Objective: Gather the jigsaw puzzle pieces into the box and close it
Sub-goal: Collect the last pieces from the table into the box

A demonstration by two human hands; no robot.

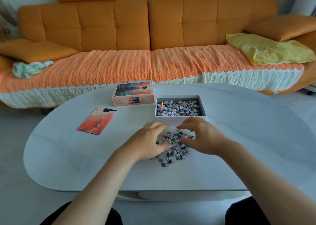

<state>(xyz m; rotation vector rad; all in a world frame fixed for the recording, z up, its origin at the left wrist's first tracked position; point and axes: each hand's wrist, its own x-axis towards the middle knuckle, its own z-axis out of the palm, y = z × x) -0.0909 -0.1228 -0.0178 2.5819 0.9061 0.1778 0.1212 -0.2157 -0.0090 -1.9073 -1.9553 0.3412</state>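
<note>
A loose pile of small jigsaw pieces (176, 148), pink, white and dark, lies on the white table (68, 156) in front of me. My left hand (150, 142) curls round the pile's left side, thumb and fingers in the pieces. From the right, my right hand (201, 137) cups the pile, fingers and thumb curved round pieces. Just behind the hands stands the open white box bottom (181, 120), partly filled with several more pieces. The box lid (133, 93), printed with a picture, sits to the left of the box.
A pink-orange picture card (96, 120) lies flat on the table's left part. An orange sofa (150, 37) with a knitted cover runs behind the table. My knees show below the table's near edge.
</note>
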